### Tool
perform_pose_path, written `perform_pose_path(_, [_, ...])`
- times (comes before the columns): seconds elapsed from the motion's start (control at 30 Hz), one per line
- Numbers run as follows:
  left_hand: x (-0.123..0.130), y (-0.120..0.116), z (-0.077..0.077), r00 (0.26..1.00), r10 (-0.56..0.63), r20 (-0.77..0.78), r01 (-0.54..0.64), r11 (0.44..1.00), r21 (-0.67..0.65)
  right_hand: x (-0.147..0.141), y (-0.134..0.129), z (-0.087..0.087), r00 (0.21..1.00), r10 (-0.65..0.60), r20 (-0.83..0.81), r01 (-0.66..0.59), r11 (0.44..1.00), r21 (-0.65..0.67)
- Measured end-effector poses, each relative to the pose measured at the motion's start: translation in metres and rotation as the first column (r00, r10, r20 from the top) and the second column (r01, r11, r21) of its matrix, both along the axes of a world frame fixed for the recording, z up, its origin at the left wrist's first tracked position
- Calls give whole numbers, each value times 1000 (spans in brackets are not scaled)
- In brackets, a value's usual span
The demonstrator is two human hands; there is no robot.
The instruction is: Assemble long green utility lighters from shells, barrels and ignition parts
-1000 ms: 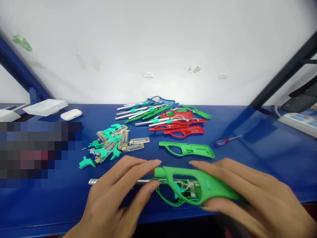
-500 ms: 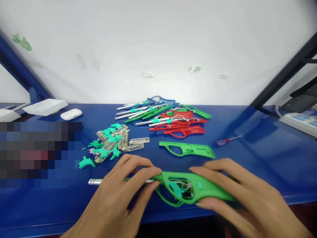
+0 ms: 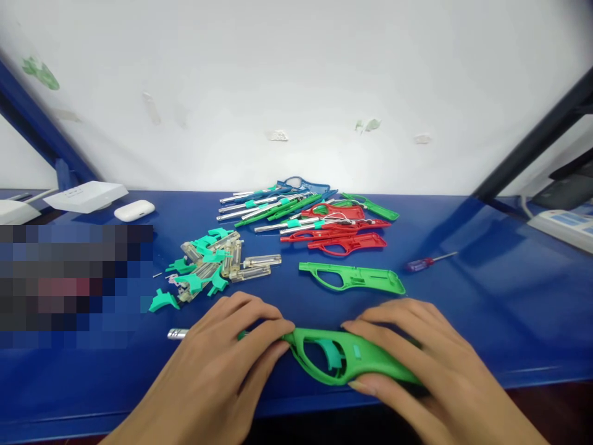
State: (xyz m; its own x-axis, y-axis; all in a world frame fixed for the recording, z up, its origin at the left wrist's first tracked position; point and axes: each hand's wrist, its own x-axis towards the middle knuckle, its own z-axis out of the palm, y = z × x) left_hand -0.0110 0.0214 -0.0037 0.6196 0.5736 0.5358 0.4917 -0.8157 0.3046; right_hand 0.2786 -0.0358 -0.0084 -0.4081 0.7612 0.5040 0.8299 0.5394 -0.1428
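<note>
Near the table's front edge, both hands grip a green gas lighter [image 3: 370, 355] lying sideways. My left hand [image 3: 231, 352] pinches its neck, where the green casing meets the metal tube [image 3: 176, 334]; most of that tube is hidden under the hand. The fingers and thumb of my right hand [image 3: 412, 352] clamp the wide handle end from above and below. A teal trigger [image 3: 332, 355] shows inside the oval guard. The two casing halves lie close together, with a thin gap visible along the guard. Just behind sits a loose green half shell [image 3: 354, 278].
A pile of teal triggers and clear fuel tanks [image 3: 208, 262] lies to the left. Red, green and blue shells with metal tubes [image 3: 301, 213] are heaped at the back. A screwdriver [image 3: 428, 262] rests at right; a white case [image 3: 134, 211] and a power strip [image 3: 563, 225] flank them.
The two green halves have come together, hiding the wires and inner parts that showed in the guard opening. Both hands have shifted slightly left with the lighter.
</note>
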Motion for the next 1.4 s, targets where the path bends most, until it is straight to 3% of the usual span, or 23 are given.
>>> perform_pose_path(0.4, [0, 0, 4, 999, 20, -41, -17, 998, 61, 0, -1, -8, 1000, -7, -7, 7, 999, -48])
perform_pose_path(0.73, [0, 1, 3, 999, 12, -42, -11, 1000, 28, -3, -1, -5, 999, -35, -30, 33, 997, -67])
perform_pose_path(1.07, [0, 2, 3, 998, -10, -61, 11, 1000, 23, -2, -4, -13, 996, -82, -20, 80, 995, -61])
perform_pose_path(1.4, [0, 0, 4, 998, -3, -55, 5, 999, 34, -3, 0, -9, 995, -88, -51, 89, 996, 11])
